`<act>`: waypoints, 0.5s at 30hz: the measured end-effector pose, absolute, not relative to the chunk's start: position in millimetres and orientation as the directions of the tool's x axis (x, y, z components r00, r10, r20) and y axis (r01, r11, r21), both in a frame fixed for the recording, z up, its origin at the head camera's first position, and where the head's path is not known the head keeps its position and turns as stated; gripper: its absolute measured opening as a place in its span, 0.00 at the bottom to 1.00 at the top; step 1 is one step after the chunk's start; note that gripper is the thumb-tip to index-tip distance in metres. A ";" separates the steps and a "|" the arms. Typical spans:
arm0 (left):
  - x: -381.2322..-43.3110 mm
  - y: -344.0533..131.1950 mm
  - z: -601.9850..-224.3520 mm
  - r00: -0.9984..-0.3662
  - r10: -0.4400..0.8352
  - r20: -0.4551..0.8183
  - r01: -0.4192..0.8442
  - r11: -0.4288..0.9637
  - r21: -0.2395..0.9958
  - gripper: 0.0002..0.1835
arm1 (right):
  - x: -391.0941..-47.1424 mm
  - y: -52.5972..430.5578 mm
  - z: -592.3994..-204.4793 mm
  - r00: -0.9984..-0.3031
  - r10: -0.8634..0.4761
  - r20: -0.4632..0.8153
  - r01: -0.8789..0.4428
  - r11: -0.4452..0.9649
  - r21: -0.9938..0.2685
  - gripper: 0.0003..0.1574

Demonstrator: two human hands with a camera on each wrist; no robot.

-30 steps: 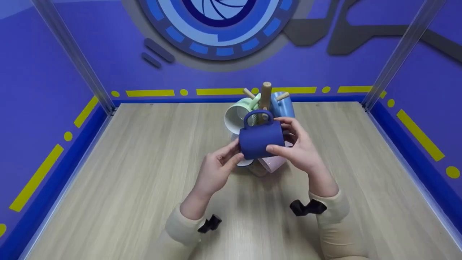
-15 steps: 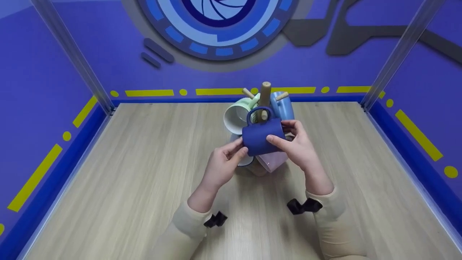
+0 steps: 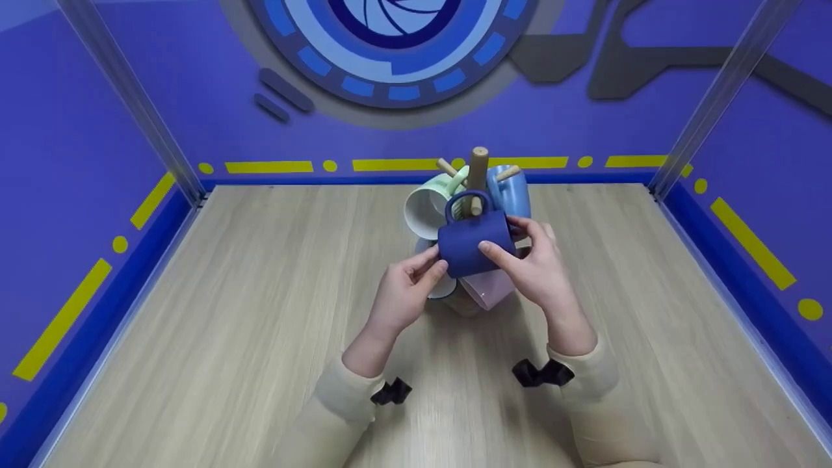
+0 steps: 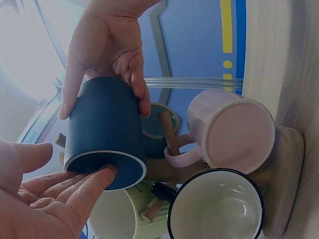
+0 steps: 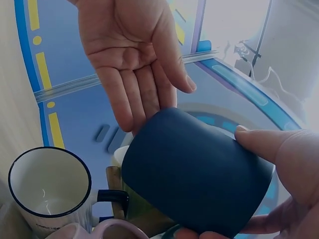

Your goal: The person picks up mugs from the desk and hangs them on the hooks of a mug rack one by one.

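A dark blue mug [image 3: 474,244] is held on its side, handle upward, in front of a wooden mug tree [image 3: 479,170]. My right hand [image 3: 543,270] grips its right end, thumb on the near side. At the other end, my left hand [image 3: 400,299] touches the mug with nearly straight fingers; in the left wrist view its thumb stands apart from the mug. The tip of a peg [image 3: 476,207] shows inside the mug's handle loop [image 3: 449,209]; I cannot tell whether it passes through.
A green mug [image 3: 450,183] and a light blue mug [image 3: 515,195] hang on the tree's upper part. Lower down are a pink mug [image 4: 239,134] and a white mug with a dark rim [image 4: 217,209]. Blue-purple panels [image 3: 364,143] enclose the wooden tabletop [image 3: 292,292].
Both hands have shifted the dark blue mug slightly away and to the right, tilting it a little. Its handle now overlaps the front peg's tip. The other mugs have stayed put.
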State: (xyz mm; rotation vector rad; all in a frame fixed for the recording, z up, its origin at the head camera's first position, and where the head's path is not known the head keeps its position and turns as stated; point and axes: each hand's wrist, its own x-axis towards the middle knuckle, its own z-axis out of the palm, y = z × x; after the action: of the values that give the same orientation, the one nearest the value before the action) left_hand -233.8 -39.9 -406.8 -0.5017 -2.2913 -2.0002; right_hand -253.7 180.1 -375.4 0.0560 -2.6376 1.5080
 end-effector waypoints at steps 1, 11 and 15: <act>-234.1 -39.7 -407.1 -0.945 0.206 0.254 0.280 0.109 0.954 0.25 | -253.5 180.6 -375.2 -0.995 0.015 0.101 -0.078 0.523 -0.849 0.51; -237.8 -50.9 -402.4 -0.948 0.233 0.216 0.263 0.193 0.945 0.24 | -244.9 194.9 -365.8 -0.999 0.000 0.054 -0.043 0.612 -0.790 0.55; -246.5 -72.4 -394.4 -0.960 0.173 0.218 0.255 0.232 0.939 0.22 | -246.0 218.1 -355.7 -0.992 0.041 0.120 -0.070 0.611 -0.788 0.54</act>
State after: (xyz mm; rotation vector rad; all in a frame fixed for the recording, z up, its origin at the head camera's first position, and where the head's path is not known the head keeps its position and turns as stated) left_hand -246.5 -72.4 -394.4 -0.4198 -2.4116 -1.8592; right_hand -246.0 218.1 -355.7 0.0240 -2.7051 1.3320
